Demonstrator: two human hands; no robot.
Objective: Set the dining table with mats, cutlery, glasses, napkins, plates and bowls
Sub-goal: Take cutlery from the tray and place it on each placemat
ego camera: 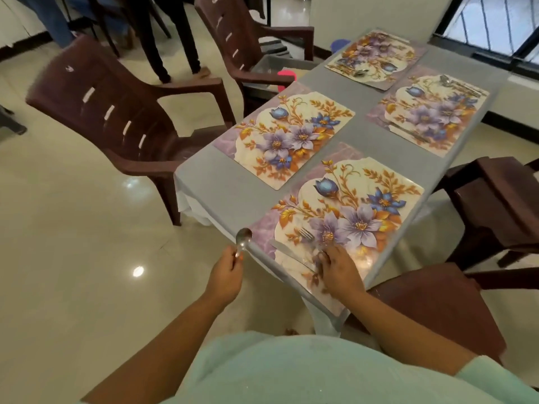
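— Floral mats are laid at four places on the grey table (233,193); how far along is the setting judged to be?

— In the head view, early to middling. The near mat (347,217) carries a fork (309,239) and a knife (291,255). Something metallic, probably cutlery, is seen on both far mats (376,58), though blur hides which pieces. The left mat (285,135) is bare. No glasses, napkins, plates or bowls are seen anywhere.

— Where is the spoon (242,239) held?

— Off the table's near corner, over the floor, in the left hand (227,275). The fingers are curled round its handle; the bowl points up and away, so the long axis runs roughly toward the table's far end.

— And the right hand (339,269)?

— It rests on the near mat's lower edge, fingers bent onto the fork handle; whether it is pinched or merely touched cannot be told.

— Which way do fork and knife lie?

— Fork tines point up-left. The knife lies slanted, tip toward the spoon's corner, handle toward the right hand.

— What is left?

— The spoon is yet to be placed; the left mat's cutlery and all tableware appear outstanding.
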